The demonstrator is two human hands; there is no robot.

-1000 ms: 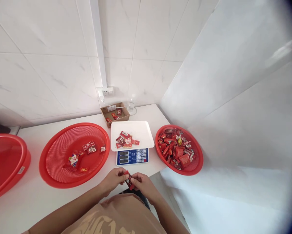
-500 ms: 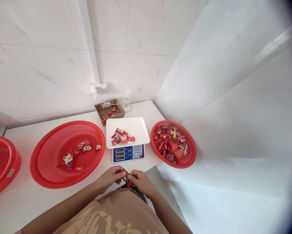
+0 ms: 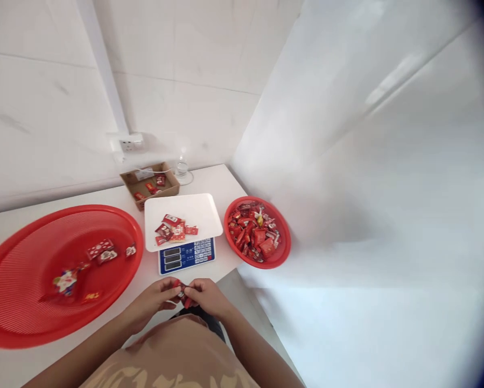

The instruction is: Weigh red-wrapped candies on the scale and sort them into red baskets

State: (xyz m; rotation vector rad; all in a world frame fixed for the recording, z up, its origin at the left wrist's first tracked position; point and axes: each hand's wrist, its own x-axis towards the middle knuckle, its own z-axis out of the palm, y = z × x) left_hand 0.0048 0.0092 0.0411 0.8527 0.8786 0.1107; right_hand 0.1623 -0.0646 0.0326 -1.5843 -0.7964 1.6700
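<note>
Close to my body, just off the table's front edge, both hands pinch one small red wrapped candy (image 3: 182, 291). My left hand (image 3: 161, 296) grips its left side and my right hand (image 3: 207, 296) its right side; the fingers partly cover it. Beyond them stands a scale (image 3: 188, 257) with a blue keypad panel. On its white tray (image 3: 203, 210) lies a small heap of red packets (image 3: 173, 229). To the right of the scale, a red basket (image 3: 286, 245) is heaped with red wrapped candies (image 3: 253, 231).
At the left, a large red basket (image 3: 7, 307) holds several packets (image 3: 100, 249). Behind the scale sits an open cardboard box (image 3: 131, 187) with a few red packets. Near it are a clear glass (image 3: 181, 167), a white cable and a wall socket (image 3: 128, 144). A wall bounds the right side.
My view has turned to the right, so everything sits further left and the far-left basket has left the frame. Both hands still hold the candy in much the same pose.
</note>
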